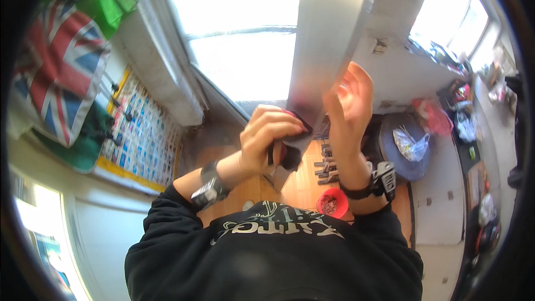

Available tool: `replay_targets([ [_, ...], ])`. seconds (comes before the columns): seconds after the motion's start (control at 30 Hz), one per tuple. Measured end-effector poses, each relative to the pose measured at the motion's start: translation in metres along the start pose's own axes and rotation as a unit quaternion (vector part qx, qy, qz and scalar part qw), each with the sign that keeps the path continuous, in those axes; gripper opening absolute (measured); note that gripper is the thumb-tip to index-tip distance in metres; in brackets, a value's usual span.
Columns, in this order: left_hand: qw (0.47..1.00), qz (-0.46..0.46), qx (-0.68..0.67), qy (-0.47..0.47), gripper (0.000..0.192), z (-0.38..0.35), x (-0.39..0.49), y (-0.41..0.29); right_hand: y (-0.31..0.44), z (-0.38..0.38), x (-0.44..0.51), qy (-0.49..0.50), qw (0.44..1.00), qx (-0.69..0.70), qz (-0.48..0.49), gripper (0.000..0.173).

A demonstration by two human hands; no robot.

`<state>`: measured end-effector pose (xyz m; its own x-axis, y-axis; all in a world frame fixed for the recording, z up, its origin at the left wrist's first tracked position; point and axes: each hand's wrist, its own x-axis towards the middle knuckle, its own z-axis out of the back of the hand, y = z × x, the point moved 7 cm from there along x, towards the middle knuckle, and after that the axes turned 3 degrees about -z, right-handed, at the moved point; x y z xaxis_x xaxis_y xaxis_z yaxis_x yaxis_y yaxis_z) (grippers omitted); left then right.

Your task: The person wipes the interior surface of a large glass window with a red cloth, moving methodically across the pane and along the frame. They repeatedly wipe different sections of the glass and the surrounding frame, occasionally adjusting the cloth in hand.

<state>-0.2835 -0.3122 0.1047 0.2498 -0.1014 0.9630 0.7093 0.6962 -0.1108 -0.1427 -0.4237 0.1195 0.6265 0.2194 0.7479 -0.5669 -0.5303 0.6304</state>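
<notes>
A tall, pale door or panel (330,21) stands edge-on before me, its narrow edge facing right. My left hand (269,136) grips a dark cloth (294,129) with a red edge, bunched against the lower part of the panel. On the other side, my right hand (353,100) is raised with its fingers upright and slightly curved, close to or against the panel's edge; whether it touches cannot be told. Nothing is seen in the right hand. Both wrists wear strapped devices.
A red bucket (333,203) stands on the wooden floor, near several dark shoes or slippers (326,169). At right a round table (401,150) bears a plastic bag (411,144). A Union Jack-patterned bag (67,67) hangs at left. Bright window panes (246,67) lie ahead.
</notes>
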Motion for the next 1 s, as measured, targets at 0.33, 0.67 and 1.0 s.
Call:
replay_targets([
  [0.33, 0.951, 0.214, 0.112, 0.193, 0.075, -0.044, 0.011, -0.083, -0.018, 0.012, -0.122, 0.087, 0.973, 0.120, -0.176, 0.042],
  [0.67, 0.888, 0.218, 0.369, -0.166, 0.073, 0.134, -0.018, -0.114, -0.136, -0.134, -0.086, 0.090, 0.710, 0.487, -0.501, 0.031],
  [1.0, 0.838, 0.320, 0.381, -0.223, 0.058, 0.154, -0.058, -0.137, 0.032, -0.299, -0.003, 0.211, 0.870, 0.351, 0.273, 0.040],
])
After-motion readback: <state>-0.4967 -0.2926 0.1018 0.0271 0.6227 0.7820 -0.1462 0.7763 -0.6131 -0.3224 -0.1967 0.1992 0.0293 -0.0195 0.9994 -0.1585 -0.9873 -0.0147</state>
